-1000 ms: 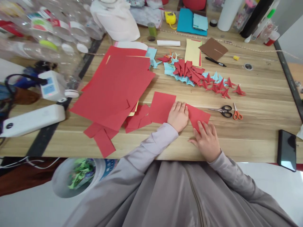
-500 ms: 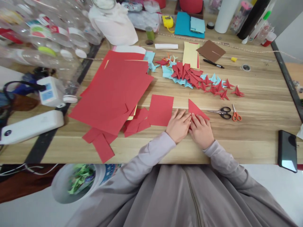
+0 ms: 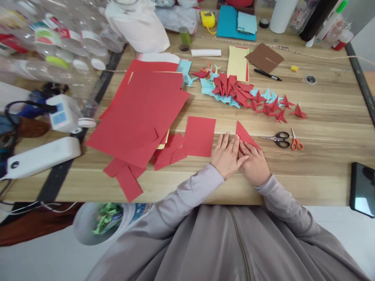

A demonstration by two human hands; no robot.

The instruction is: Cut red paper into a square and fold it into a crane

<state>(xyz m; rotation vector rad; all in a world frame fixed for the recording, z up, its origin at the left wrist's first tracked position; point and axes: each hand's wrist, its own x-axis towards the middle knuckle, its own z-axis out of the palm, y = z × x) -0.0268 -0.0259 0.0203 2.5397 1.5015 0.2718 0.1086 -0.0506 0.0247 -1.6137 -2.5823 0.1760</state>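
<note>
At the far left, lots of clear bottles (image 3: pixel 55 43) in a big heap. In front of them, a white box (image 3: pixel 63 113) with blue labels, and nearer, a long white thing (image 3: pixel 43 156). Lower down, past the front edge of the worktop (image 3: pixel 322 168), a round bin (image 3: pixel 82 224) with green scraps (image 3: pixel 108 218) inside. Next, a messy pile of big red sheets (image 3: pixel 140 113), with small red bits (image 3: pixel 130 181) poking out at the near side. Then a flat red square (image 3: pixel 199 136), close to the left hand (image 3: pixel 227 158).

Left hand palm down, fingers a little spread, tips at the left side of the pointed red paper (image 3: pixel 246 134), thumb over the right fingers. Pointed red paper flat on the worktop, near the front, with its top showing and its low part hidden under both hands. Right hand (image 3: pixel 255 166) palm down on the same paper, fingers close together; cannot tell about any pinch, with the thumb out of sight. Behind, a long bunch of red and blue paper birds (image 3: pixel 234 89), with yellow paper (image 3: pixel 238 64), brown paper (image 3: pixel 265 58) and a black pen (image 3: pixel 267 75) farther back. To the right, black scissors (image 3: pixel 281 139) just beside orange scissors (image 3: pixel 296 144). At the far right, a dark phone (image 3: pixel 362 189) near the front edge.
</note>
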